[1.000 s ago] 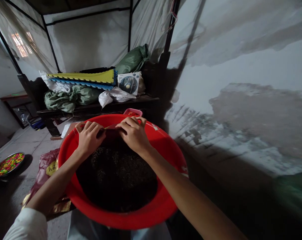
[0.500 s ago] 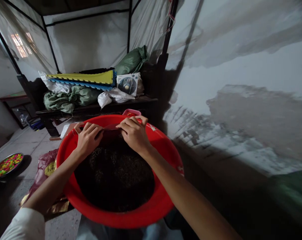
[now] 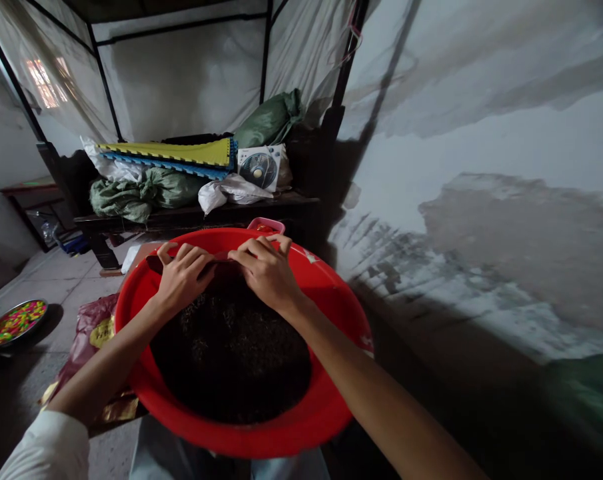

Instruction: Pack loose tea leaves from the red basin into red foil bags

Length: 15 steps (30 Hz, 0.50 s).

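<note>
A large red plastic basin [image 3: 326, 407] sits in front of me, filled with dark loose material [image 3: 231, 347]. Both hands reach to its far side. My left hand [image 3: 184, 280] and my right hand [image 3: 264, 270] each have their fingers curled and pinched on the ends of a thin dark red strip [image 3: 220, 257] stretched between them just above the dark material. A white sleeve [image 3: 46, 447] covers my left upper arm.
A dark bench [image 3: 191, 217] behind the basin carries green sacks, a yellow and blue mat [image 3: 181, 155], a white bag and a boxed disc-shaped item [image 3: 258, 168]. A bowl of colourful pieces [image 3: 14, 321] lies on the floor at left. A stained wall [image 3: 481, 200] runs along the right.
Both hands stay pinched on the strip at the basin's far side. The view has shifted slightly; my hands sit a little lower over the dark material.
</note>
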Tool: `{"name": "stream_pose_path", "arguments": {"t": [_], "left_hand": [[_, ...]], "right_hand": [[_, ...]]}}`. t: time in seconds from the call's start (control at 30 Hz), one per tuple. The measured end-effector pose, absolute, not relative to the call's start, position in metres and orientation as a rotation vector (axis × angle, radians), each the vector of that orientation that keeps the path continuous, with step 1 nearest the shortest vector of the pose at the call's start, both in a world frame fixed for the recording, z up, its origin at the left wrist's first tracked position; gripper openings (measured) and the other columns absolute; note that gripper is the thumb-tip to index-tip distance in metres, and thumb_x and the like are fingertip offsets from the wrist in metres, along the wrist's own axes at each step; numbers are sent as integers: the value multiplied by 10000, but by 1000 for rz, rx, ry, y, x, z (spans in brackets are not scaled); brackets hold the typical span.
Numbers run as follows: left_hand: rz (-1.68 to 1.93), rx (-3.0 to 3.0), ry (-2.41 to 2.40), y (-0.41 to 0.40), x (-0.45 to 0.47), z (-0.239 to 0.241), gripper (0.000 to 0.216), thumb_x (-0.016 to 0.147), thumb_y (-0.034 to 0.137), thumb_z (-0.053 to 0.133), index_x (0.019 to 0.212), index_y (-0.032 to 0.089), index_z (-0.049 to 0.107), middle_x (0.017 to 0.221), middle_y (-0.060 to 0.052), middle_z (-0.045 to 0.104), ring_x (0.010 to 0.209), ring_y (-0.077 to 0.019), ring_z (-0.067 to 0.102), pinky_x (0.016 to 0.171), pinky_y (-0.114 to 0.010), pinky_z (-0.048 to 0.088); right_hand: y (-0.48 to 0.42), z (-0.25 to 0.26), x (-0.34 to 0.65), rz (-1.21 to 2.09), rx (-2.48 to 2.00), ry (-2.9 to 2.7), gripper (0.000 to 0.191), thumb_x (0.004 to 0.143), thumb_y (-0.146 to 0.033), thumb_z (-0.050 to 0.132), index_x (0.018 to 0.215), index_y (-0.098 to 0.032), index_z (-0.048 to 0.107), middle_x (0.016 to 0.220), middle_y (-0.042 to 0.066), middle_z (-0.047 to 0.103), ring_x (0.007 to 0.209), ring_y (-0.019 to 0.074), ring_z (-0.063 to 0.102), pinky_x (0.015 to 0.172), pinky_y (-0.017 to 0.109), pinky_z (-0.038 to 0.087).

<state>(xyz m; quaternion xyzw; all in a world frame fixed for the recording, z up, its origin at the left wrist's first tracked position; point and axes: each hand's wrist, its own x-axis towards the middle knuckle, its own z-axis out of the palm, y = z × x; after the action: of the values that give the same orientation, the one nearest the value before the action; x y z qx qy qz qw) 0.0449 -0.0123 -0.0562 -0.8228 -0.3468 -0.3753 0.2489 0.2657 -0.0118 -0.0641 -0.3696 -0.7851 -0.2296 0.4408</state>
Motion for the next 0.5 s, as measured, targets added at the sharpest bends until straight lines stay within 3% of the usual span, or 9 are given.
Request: {"name": "stream_pose_path", "arguments": {"t": [0.27,0.5], "left_hand": [[-1096,-2142,-952,-9,43,-54,77,995,211,623,972,227,694,925,-16,769,935,-213,671,990,-461,389],[-1121,-2146,-959,-6,40,-55,100,1021,261,613,983,223,697,940,-26,769,939,-208,679,974,-430,411]], "right_hand": [[-9,-65,267,-488,-895,-1894,87,1019,-212,640,1054,-239,715,1021,21,731,1015,211,631,1017,411,307],[-5,-65,275,-530,-927,-1908,162,1002,-137,595,1063,-239,705,1027,29,724,1020,223,611,1016,417,298]]}}
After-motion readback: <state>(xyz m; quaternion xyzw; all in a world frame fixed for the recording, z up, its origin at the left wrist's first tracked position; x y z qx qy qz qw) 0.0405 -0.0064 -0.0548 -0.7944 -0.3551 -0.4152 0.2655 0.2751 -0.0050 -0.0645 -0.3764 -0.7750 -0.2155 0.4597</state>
